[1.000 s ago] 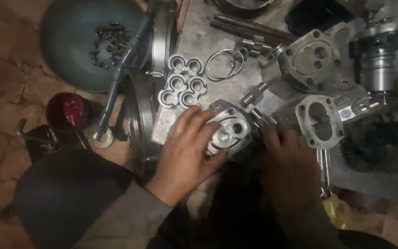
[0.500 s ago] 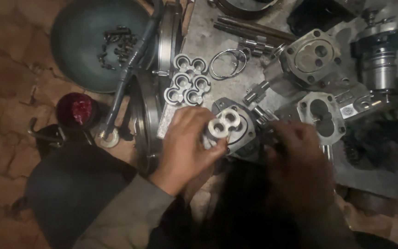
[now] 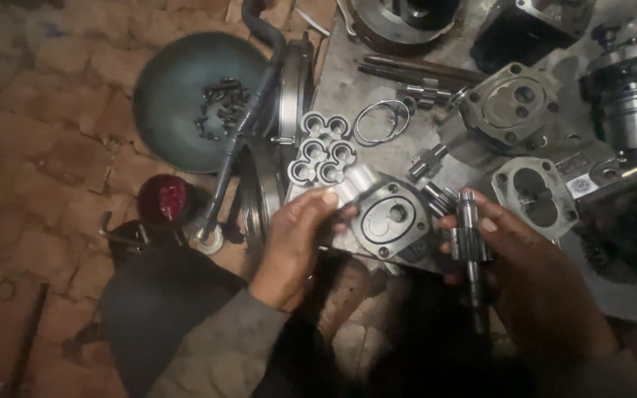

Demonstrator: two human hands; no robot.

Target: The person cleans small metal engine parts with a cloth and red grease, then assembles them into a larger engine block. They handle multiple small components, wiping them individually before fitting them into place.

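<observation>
brick floor, worn and reddish, runs under a grey metal sheet [image 3: 348, 88] crowded with pump parts. left hand [image 3: 296, 243] has its fingers curled onto a short bright metal cylinder [image 3: 355, 183] at the edge of a dark cast pump housing [image 3: 392, 221], whose figure-eight bore faces up. right hand [image 3: 525, 273] is clamped around a steel gear shaft [image 3: 470, 243], long axis running near-to-far, toothed end pointing away from the person. four figure-eight bushing plates [image 3: 318, 151] lie clustered beyond (edges shiny, machined). one round teal bowl [image 3: 178, 103] holds dark bolts; a red cap [image 3: 162, 199] sits beside it.
</observation>
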